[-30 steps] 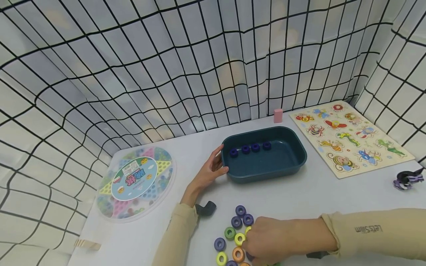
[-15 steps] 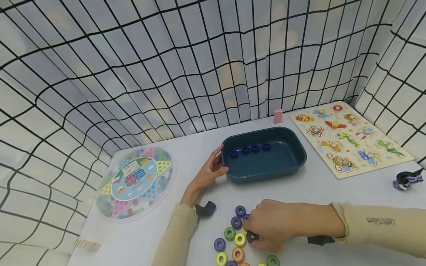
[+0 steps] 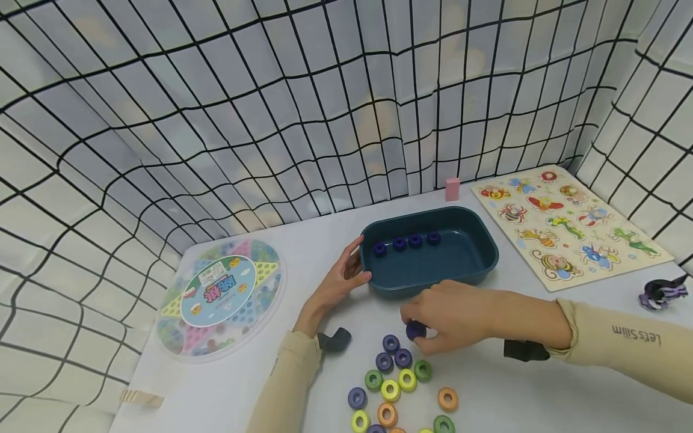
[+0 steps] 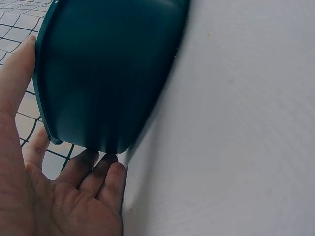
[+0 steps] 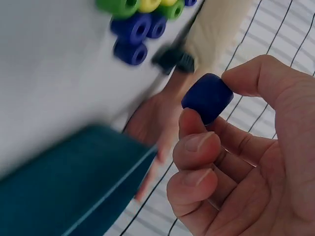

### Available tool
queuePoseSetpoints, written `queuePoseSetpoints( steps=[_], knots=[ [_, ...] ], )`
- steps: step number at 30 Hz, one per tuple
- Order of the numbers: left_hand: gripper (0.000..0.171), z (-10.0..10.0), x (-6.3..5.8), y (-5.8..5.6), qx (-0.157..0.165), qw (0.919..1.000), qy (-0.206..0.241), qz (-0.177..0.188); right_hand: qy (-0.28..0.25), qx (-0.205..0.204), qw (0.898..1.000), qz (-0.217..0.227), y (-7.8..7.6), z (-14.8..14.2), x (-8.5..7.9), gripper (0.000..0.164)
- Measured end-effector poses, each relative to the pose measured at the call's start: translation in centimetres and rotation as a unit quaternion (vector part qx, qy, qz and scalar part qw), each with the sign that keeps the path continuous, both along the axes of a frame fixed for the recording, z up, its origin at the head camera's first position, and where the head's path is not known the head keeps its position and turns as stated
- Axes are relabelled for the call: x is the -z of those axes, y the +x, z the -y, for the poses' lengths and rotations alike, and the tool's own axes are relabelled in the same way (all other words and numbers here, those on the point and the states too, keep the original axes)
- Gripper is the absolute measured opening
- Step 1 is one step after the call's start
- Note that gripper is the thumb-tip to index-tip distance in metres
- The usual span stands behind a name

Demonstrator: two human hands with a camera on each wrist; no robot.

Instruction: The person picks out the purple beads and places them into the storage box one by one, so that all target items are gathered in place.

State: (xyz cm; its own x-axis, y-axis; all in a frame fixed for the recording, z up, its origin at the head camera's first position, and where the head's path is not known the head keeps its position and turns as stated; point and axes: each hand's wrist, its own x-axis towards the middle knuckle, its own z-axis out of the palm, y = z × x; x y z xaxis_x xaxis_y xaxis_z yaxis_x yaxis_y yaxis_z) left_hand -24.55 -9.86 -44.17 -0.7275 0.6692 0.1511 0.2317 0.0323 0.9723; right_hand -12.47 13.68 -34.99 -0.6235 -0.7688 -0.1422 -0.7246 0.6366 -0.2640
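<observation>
Blue-purple ring probably light, stiff, slick; take it across opposite sides, as right hand pinches it; left hand, unclenched, touches tray.

The tray is teal, the backdrop black-gridded.

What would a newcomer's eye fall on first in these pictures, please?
Probably the teal tray on the white table, with four dark blue rings in a row inside. Then the left hand, touching the tray's left end, and the right hand, which pinches another blue ring just in front.
</observation>
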Motion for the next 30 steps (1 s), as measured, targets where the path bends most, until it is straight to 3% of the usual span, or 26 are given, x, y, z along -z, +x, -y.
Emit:
queuePoseSetpoints(
  steps=[9,15,19,30],
  knots=[
    [0.076,0.4,2.1,-1.2,-0.005,1.0000,0.001,-0.002,-0.008,0.069,0.997,-0.034,-4.0,-2.3,-0.1,0.023],
    [0.078,0.3,2.4,-1.3,-0.010,0.9999,0.002,-0.006,0.012,0.103,0.994,-0.021,-7.1,-4.1,0.0,0.026],
    [0.077,0.4,2.1,-1.2,-0.005,1.0000,0.003,0.002,0.022,0.122,0.992,-0.004,-8.8,-4.9,0.2,0.026],
    [0.075,0.1,-0.4,0.2,0.002,0.9999,-0.010,0.003,0.065,0.160,0.985,0.014,-12.7,-6.5,0.8,0.034]
  ],
)
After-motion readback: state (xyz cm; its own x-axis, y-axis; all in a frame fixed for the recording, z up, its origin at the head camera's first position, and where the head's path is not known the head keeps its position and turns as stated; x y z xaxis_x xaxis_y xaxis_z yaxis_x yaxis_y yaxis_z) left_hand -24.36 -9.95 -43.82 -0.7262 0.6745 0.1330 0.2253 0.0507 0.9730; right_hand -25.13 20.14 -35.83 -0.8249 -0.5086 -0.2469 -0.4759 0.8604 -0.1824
